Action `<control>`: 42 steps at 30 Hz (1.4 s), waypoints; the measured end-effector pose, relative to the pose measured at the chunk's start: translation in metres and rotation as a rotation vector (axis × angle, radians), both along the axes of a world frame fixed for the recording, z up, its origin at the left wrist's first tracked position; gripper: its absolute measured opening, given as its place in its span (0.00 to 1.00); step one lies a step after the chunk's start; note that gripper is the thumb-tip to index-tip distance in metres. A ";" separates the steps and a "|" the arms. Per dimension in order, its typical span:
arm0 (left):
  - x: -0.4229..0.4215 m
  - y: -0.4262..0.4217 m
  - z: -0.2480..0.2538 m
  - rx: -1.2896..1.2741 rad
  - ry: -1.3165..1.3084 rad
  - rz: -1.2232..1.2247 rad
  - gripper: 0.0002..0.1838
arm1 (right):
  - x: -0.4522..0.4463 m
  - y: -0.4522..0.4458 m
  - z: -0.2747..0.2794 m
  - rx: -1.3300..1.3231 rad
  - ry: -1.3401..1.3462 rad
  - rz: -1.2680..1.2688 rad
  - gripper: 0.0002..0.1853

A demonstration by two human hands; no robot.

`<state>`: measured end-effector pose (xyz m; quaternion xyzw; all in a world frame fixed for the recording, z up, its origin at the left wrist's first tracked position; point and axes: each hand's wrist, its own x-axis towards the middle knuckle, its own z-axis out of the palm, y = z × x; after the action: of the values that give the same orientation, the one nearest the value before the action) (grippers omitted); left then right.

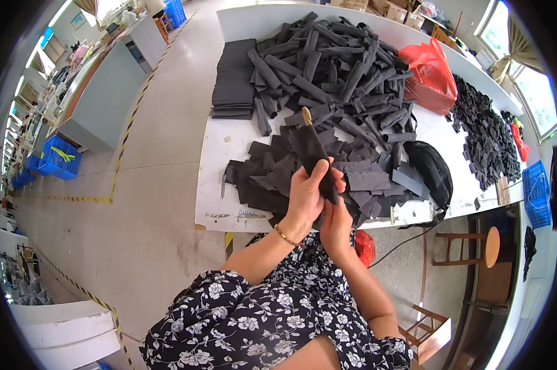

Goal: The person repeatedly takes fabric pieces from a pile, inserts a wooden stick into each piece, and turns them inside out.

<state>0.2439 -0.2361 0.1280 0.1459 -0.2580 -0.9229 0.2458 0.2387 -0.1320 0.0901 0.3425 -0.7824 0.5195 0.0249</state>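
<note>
My left hand (308, 192), with a bracelet at its wrist, is wrapped round a black fabric tube (309, 148). The tube slants up and away from me, and a pale wooden stick (307, 115) pokes out of its far end. Just below, my right hand (336, 227) is closed at the tube's near end; its fingertips are partly hidden. Under and around the hands lies a spread heap of flat black fabric pieces (263, 179). Beyond it rises a large pile of rolled black fabric tubes (346, 61).
A white table (229, 145) carries a neat stack of black cloth (234, 80), a red plastic bag (429, 77), a black mesh-like bag (429, 169) and many small dark pieces (491, 142). Wooden stools (491, 246) stand at the right. A blue crate (59, 158) sits on the floor at left.
</note>
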 end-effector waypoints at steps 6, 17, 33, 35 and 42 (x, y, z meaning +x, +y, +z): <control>0.007 -0.012 0.005 -0.030 0.035 -0.015 0.12 | 0.016 -0.002 -0.010 0.069 -0.111 -0.018 0.07; 0.003 -0.060 0.029 -0.176 -0.101 0.161 0.12 | 0.041 0.051 -0.017 0.166 -0.199 0.164 0.03; -0.027 -0.023 0.007 0.178 -0.108 0.236 0.16 | -0.007 0.052 0.013 -0.108 -0.081 -0.077 0.21; -0.027 -0.016 0.014 0.135 -0.156 0.252 0.16 | -0.024 0.039 0.010 -0.155 0.041 -0.039 0.17; -0.027 -0.015 -0.008 0.054 -0.180 0.265 0.16 | -0.028 0.028 0.048 -0.304 -0.446 0.051 0.06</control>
<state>0.2172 -0.2508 0.1201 0.2675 -0.2327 -0.8720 0.3374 0.2108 -0.1040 0.1382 0.2318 -0.6728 0.6939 -0.1100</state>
